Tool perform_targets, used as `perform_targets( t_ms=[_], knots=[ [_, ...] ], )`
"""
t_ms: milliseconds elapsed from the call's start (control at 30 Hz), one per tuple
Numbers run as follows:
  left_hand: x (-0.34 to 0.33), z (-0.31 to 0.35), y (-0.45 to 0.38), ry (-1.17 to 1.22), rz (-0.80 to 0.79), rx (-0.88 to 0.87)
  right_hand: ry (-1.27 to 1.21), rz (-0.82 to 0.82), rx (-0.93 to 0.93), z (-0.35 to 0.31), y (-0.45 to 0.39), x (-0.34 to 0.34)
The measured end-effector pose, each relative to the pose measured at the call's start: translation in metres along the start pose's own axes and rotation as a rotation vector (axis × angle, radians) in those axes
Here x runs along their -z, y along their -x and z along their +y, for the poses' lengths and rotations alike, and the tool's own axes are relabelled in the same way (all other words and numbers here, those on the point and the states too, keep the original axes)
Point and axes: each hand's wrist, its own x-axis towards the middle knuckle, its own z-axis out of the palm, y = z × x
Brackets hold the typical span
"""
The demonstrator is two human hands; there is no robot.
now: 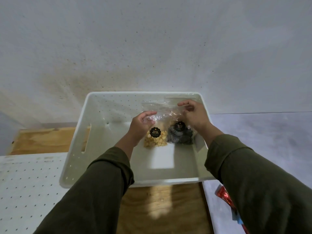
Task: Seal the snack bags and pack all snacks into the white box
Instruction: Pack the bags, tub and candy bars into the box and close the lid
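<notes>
Your left hand (142,123) grips the yellow-snack bag (156,132), right hand (194,115) pinches the dark-snack bag (179,135); both stand in white box (76,141) on wooden board (160,208), grey wall (152,48) behind.

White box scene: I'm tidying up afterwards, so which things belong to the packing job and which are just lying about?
Job:
white box
yellow snack bag
dark snack bag
left hand
right hand

Lying about:
red shiny wrapper
perforated white board
wooden board

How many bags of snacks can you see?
2. The bag of yellow nuts stands in the white box, held by the left hand. The bag of dark swirly snacks is right beside it, under the right hand. More may be hidden.
</notes>
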Motion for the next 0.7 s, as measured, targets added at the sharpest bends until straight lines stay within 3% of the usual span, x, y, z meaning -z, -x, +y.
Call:
perform_targets(
  t_ms=[400, 700],
  knots=[
    [0.005, 0.023, 0.012, -0.088, 0.031, -0.065, 0.126, 0.110, 0.144, -0.031, 0.008, 0.011],
    [-0.004, 0.102, 0.029, -0.246, 0.104, -0.161, 0.213, 0.173, 0.183, -0.065, 0.039, 0.058]
  ],
)
